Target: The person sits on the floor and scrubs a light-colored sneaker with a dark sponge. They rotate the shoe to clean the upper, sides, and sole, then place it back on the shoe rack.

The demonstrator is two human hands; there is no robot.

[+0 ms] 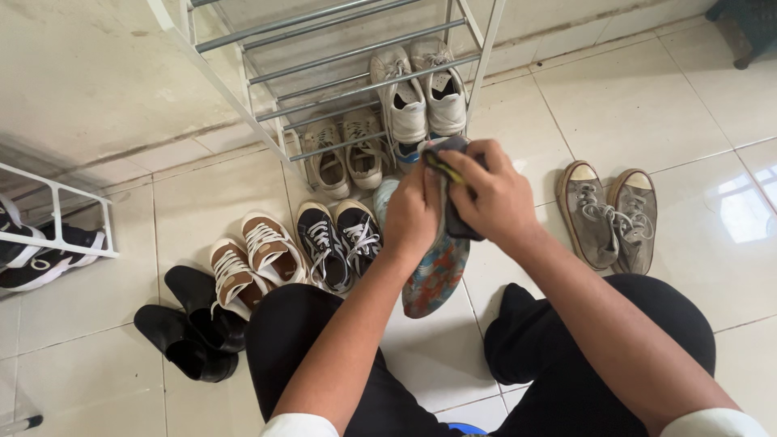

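One white metal shoe rack (pixel 267 36) stands against the wall. It holds two pairs: one pair of white sneakers (pixel 421 89) on a middle tier of bars, and one pair of beige lace-up shoes (pixel 346 154) on the lowest tier, below and to the left of the white pair. A second white rack (pixel 77 218) shows only in part at the left edge; it holds one pair of black-and-white sneakers (pixel 32 255).

Four pairs stand on the tiled floor (pixel 647 105), outside the racks:
- one pair of grey canvas sneakers (pixel 609 217), at the right, well apart from the rest;
- one pair of black flat shoes (pixel 190 324), at the lower left;
- one pair of brown-and-white lace-up sneakers (pixel 251 263), just beside the black flats;
- one pair of dark sneakers with white laces (pixel 340 239), just right of the brown pair.

One patterned shoe (pixel 437 271), multicoloured in teal and red, is held above the floor between the person's knees, in front of the rack. The left hand (pixel 411 214) is clamped on the upper part of this shoe. The right hand (pixel 494 194) is closed tightly on one dark cloth (pixel 453 218) with a yellow edge, pressing it against the shoe's upper end. Both hands touch each other over the shoe.
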